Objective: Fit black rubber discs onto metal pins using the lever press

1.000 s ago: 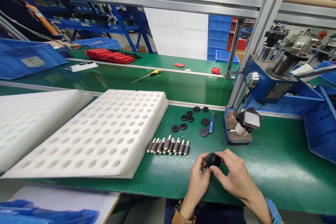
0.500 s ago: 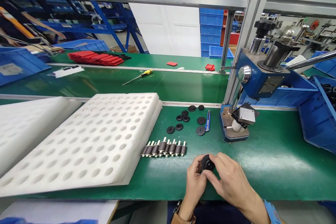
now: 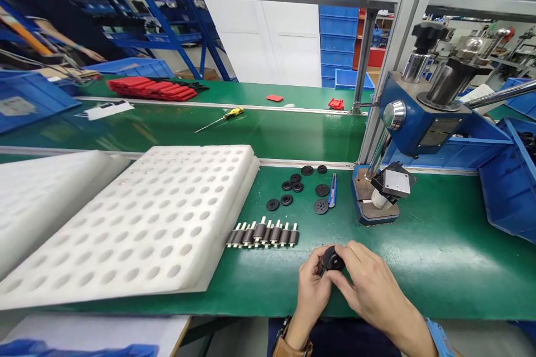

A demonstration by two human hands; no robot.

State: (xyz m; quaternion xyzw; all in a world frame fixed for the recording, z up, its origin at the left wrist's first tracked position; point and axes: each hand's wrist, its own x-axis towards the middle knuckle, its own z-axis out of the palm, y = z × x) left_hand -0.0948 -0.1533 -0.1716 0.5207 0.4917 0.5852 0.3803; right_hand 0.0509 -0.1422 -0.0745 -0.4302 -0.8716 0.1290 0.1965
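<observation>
Between my two hands, over the front of the green bench, is a round black plastic wheel [image 3: 334, 260] with a stepped hub. My left hand [image 3: 313, 284] grips it from the left, and part of what those fingers hold is hidden. From the right, the thumb and fingers of my right hand [image 3: 364, 276] pinch its rim. Ahead and to the left stands a row of dark rollers with white shafts [image 3: 260, 232]. Beyond them several black discs [image 3: 286, 199] lie scattered, with a blue utility knife [image 3: 333, 191] beside them.
A blue arbor press [image 3: 422, 111] stands right of the discs, its base on the bench. White foam trays [image 3: 201, 217] with round holes cover the left side. Blue bins [image 3: 506, 189] line the right. A yellow screwdriver [image 3: 233, 113] and red parts [image 3: 146, 89] lie farther back.
My hands keep the same hold on the black wheel, which has turned slightly. The view has shifted a little. At the far left, a person's arm has moved over the back bench.
</observation>
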